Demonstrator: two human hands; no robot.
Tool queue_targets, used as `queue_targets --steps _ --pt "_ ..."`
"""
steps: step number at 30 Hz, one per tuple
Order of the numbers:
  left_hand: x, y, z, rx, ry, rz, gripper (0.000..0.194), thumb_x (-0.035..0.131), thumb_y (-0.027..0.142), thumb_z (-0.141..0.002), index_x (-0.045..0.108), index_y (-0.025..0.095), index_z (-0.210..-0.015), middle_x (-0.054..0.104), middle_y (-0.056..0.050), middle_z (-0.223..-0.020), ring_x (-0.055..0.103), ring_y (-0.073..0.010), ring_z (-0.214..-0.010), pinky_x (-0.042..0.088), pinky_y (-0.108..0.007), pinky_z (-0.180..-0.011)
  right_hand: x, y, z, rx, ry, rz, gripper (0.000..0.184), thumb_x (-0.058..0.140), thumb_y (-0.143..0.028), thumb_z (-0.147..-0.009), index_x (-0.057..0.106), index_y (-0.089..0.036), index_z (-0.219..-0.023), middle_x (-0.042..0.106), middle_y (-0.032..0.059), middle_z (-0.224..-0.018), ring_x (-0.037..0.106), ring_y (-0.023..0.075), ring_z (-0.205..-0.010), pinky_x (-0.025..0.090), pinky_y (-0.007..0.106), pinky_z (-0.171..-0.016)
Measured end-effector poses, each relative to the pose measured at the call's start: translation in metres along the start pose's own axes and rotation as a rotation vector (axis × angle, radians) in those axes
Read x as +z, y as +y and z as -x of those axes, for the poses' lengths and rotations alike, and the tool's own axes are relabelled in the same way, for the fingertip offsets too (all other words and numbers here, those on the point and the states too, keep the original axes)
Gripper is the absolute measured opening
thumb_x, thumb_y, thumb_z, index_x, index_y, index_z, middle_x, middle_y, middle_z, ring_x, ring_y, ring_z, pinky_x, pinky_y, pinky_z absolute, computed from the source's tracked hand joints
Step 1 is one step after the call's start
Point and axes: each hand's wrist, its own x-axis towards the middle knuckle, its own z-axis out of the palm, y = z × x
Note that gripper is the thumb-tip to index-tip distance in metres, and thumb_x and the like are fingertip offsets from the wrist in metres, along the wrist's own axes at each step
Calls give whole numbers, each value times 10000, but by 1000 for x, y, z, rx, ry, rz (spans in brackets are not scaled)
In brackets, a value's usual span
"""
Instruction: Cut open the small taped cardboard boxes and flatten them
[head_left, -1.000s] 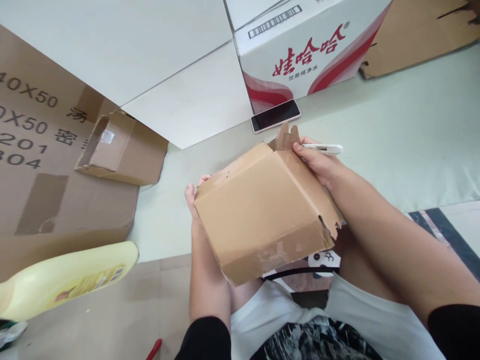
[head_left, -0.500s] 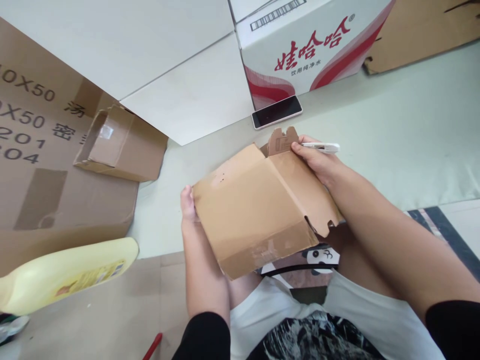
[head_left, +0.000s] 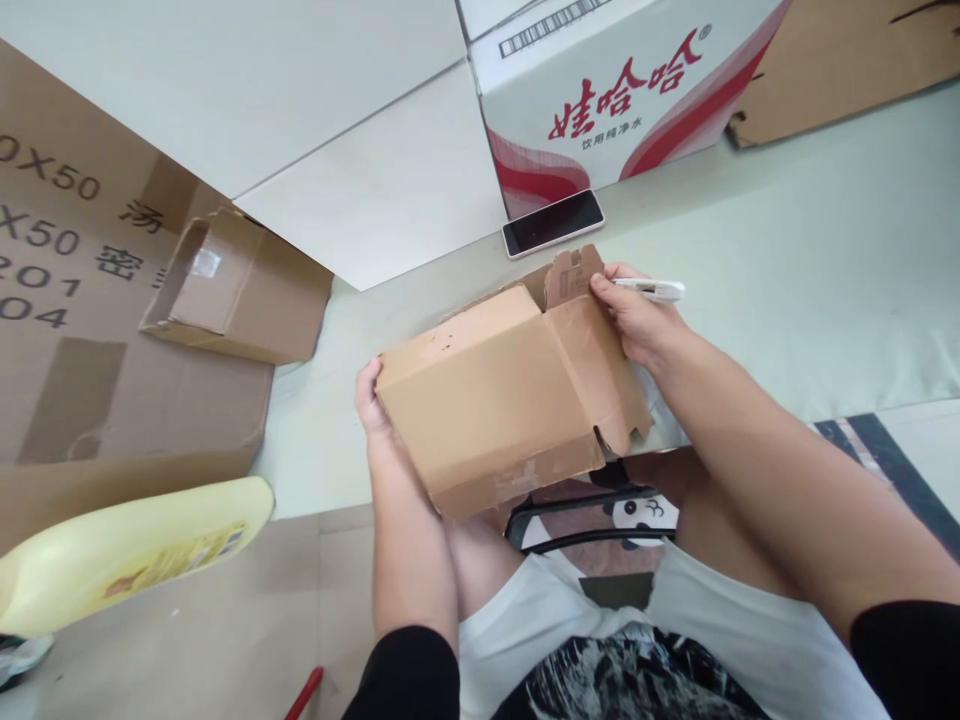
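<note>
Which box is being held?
The plain brown box, between the left hand and right hand; the small taped box, large printed carton and red-lettered white box are untouched.

brown boxes (head_left: 487, 390): 3 | cutter (head_left: 667, 291): 1 | phone (head_left: 553, 223): 1 | bottle (head_left: 142, 550): 1 | cardboard sheet (head_left: 847, 75): 1

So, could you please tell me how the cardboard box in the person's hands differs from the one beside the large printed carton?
The held box is gripped by the left hand and right hand; the side box is touched by neither. The held box has a notched flap raised beside the right hand, while the side box shows an opening toward picture left. The held box looks larger in view than the side box. Both are brown cardboard.
</note>
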Motion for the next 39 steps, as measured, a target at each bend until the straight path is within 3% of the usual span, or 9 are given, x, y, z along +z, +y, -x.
queue_targets --steps 4,7,9,15,23,29,32,36,39 --pt "-6 0 -14 154 63 81 287 838 412 -641 701 241 -826 770 4 -861 734 -176 -803 597 -275 -722 -2 4 -3 -76 93 31 396 848 -475 -658 526 -258 -733 573 -42 -706 505 136 -644 418 270 -581" --pt "-15 -5 -23 57 -16 -32 450 905 479 -602 734 207 -917 790 -55 -898 754 -223 -824 604 -301 -703 -3 4 -2 -97 108 50 391 838 -483 -660 528 -263 -748 576 -43 -720 519 142 -660 437 281 -605" --pt "-19 -9 -25 -15 -67 -130 526 933 484 -581 742 168 -956 797 -96 -898 766 -262 -837 620 -342 -737 -3 2 -1 -98 87 54 421 857 -487 -639 525 -268 -776 591 -44 -734 540 150 -671 454 289 -620" --pt "-23 -7 -20 51 -99 -81 508 903 390 -568 749 167 -998 811 -79 -941 778 -277 -887 634 -381 -829 -6 -7 2 -4 -53 33 499 922 -483 -569 596 -263 -877 685 -4 -849 628 198 -768 519 347 -717" --pt "-18 -11 -19 129 -23 -248 641 1020 402 -397 736 170 -923 812 -85 -899 783 -291 -845 640 -392 -817 -9 -12 3 -289 79 407 351 911 -425 -630 656 -265 -810 639 -6 -745 566 209 -744 491 381 -762" --pt "-24 -10 -31 219 42 -153 592 977 395 -447 724 199 -945 798 -36 -915 763 -238 -865 600 -353 -838 -16 -12 8 75 -373 202 440 943 -524 -569 742 -240 -839 765 42 -884 715 262 -858 593 413 -786" --pt "-22 -9 -33 185 105 -125 573 956 306 -421 698 180 -917 771 -42 -895 731 -207 -791 582 -318 -779 -16 -11 12 203 -454 183 408 964 -478 -555 760 -238 -815 791 69 -890 745 274 -872 628 421 -779" --pt "-13 0 -33 222 355 67 439 769 190 -597 584 248 -991 690 31 -865 691 -125 -710 531 -232 -702 -9 -23 24 184 -192 45 382 932 -371 -516 736 -219 -806 772 39 -760 743 253 -710 621 367 -590" --pt "-5 12 -32 184 456 239 304 602 196 -657 508 250 -941 553 75 -737 603 -67 -559 446 -167 -566 -9 -49 41 -90 154 -179 353 838 -297 -517 701 -161 -813 723 18 -669 661 176 -521 543 278 -433"
